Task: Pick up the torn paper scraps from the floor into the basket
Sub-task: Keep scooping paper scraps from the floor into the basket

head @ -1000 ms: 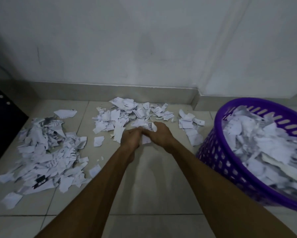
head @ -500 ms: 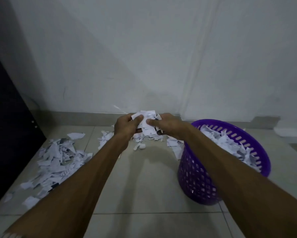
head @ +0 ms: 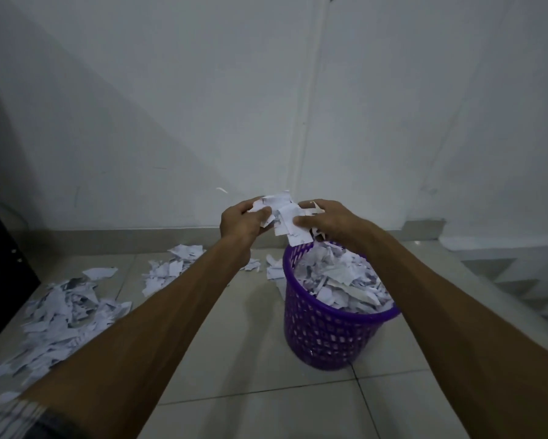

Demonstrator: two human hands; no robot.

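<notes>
A large spread of torn paper scraps (head: 57,315) is seen on the tiled floor (head: 234,343), well left of and below the fingers, with a smaller heap (head: 171,267) nearer the wall. A bunch of scraps (head: 282,217) is clamped between the left hand (head: 241,223) and the right hand (head: 326,221), fingers curled round it. Just below the right fingers, the purple basket (head: 326,337) is filled nearly to its rim with scraps (head: 339,277).
</notes>
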